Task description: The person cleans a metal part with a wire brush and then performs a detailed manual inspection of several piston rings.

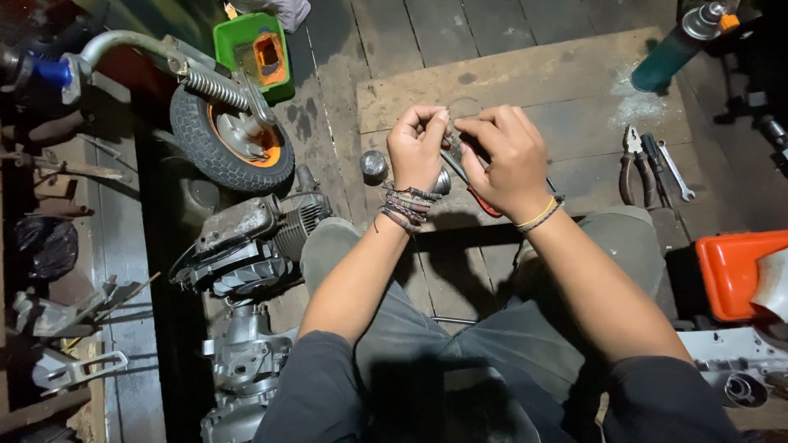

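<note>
Dark plank floor [525, 82], wheel [231, 139] + engine [254, 238] well left of your grip | pliers [634, 168] right of it | L hand [417, 148] & R hand [505, 160] touching, both pinched shut on small metal part [453, 152] between fingertips | red-handled tool [484, 203] runs down-right under R hand.

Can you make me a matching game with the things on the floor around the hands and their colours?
Things:
1. small wheel
2. box at the top
3. pliers
4. container at the right edge

Colours:
A. green with an orange inside
B. bright orange
C. black tyre with an orange hub
D. dark handles, metal jaws

Pairs: 1-C, 2-A, 3-D, 4-B
</note>
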